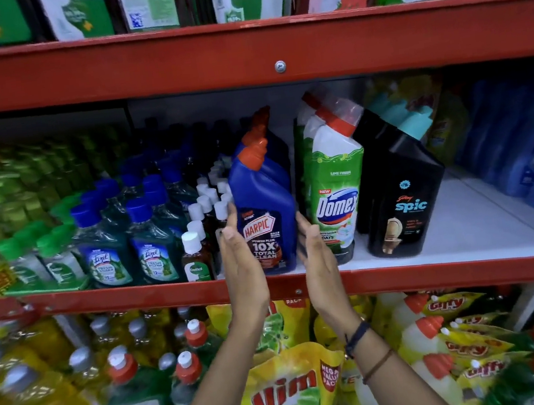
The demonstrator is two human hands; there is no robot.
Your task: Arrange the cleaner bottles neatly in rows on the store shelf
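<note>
A blue Harpic bottle with an orange cap stands at the front of the middle shelf, with another like it behind. My left hand is flat against its left side and my right hand against its right side, fingers straight. To the right stands a green and white Domex bottle leaning a little, with more behind it. Further right is a black Spic bottle with a teal cap, also in a row.
Small brown Dettol bottles and blue-capped Lizol bottles crowd the shelf to the left. Blue bottles stand at far right, with bare white shelf in front of them. Red shelf edges run above and below. Vim pouches hang underneath.
</note>
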